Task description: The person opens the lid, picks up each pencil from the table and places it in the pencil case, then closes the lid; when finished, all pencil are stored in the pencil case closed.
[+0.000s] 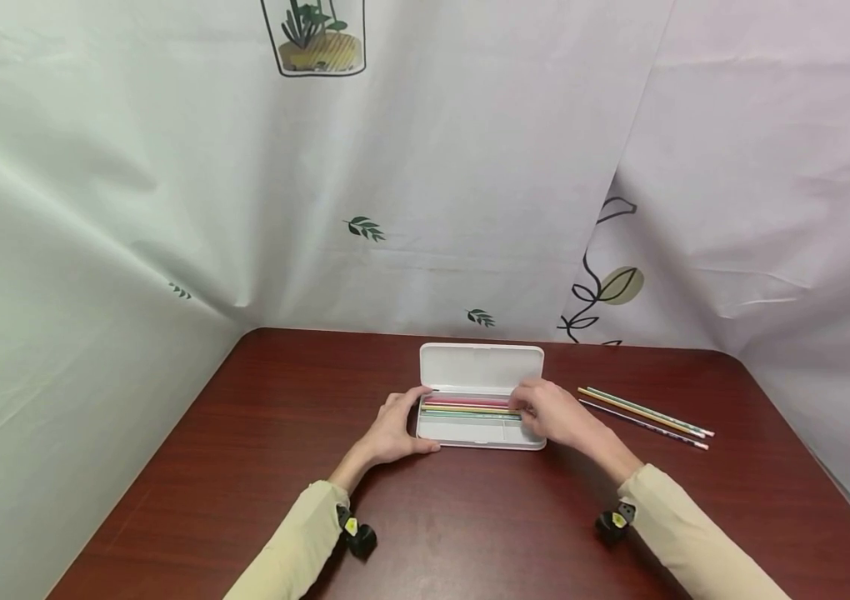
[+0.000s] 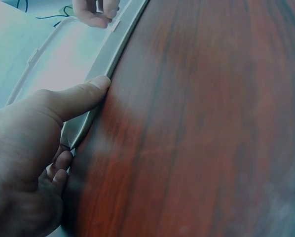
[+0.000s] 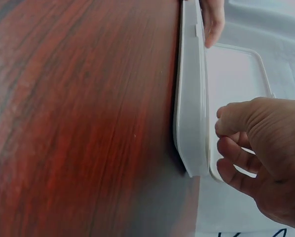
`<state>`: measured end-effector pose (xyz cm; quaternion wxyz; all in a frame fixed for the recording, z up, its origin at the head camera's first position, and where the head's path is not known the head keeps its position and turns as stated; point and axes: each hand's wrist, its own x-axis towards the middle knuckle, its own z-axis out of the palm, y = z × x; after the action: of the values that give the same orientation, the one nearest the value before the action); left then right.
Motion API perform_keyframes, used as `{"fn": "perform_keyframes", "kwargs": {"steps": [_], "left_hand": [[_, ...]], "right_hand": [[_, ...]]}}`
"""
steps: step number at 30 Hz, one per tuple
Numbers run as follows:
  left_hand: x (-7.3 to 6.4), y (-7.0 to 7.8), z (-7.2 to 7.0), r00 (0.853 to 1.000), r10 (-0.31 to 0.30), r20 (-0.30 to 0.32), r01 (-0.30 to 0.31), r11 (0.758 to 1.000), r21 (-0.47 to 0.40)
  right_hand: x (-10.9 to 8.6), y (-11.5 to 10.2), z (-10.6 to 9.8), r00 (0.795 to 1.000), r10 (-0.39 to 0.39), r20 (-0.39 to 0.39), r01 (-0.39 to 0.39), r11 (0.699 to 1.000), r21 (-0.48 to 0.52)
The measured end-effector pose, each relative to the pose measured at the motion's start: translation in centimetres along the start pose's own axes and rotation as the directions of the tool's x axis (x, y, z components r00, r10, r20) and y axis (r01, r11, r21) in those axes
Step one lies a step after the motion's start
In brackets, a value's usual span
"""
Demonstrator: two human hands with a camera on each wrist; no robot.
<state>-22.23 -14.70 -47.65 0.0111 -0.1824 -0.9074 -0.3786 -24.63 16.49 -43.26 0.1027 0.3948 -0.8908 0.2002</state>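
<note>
A white pencil case (image 1: 470,442) lies on the table with its lid (image 1: 482,367) raised. Several pencils (image 1: 470,408), pink, yellow and green, lie side by side inside it. My left hand (image 1: 392,429) grips the case's left end, thumb along the front rim and fingers round the far side; the left wrist view shows the thumb (image 2: 83,98) on the rim. My right hand (image 1: 548,410) is over the case's right end, its bent fingers at the pencils' ends. In the right wrist view its fingertips (image 3: 226,148) are close together, and whether they pinch a pencil is hidden.
Three loose pencils lie right of the case: a green one (image 1: 650,411), a yellow one (image 1: 638,410) and a dark patterned one (image 1: 642,423). The brown table (image 1: 470,525) meets a white printed curtain (image 1: 425,275) at the back.
</note>
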Motion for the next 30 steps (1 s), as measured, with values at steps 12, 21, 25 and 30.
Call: {"fn": "perform_keyframes", "kwargs": {"steps": [12,21,25,30], "left_hand": [[0.0,0.1,0.0,1.0,-0.007,0.003,0.007,1.0,-0.001],[0.1,0.2,-0.1,1.0,-0.008,0.01,0.008,1.0,0.002],[0.1,0.2,-0.1,1.0,-0.009,0.011,0.009,1.0,0.002],[0.1,0.1,0.0,1.0,-0.002,0.011,0.002,1.0,0.003]], "right_hand": [[-6.0,3.9,-2.6,0.979,0.138,-0.151,-0.147,0.988,-0.051],[-12.7,6.8,-5.4,0.939,0.239,-0.246,-0.276,0.953,-0.127],[-15.0,7.6,-6.0,0.928,0.266,-0.261,-0.312,0.938,-0.153],[-16.8,8.2,-6.3,0.916,0.305,-0.259,-0.354,0.919,-0.171]]}}
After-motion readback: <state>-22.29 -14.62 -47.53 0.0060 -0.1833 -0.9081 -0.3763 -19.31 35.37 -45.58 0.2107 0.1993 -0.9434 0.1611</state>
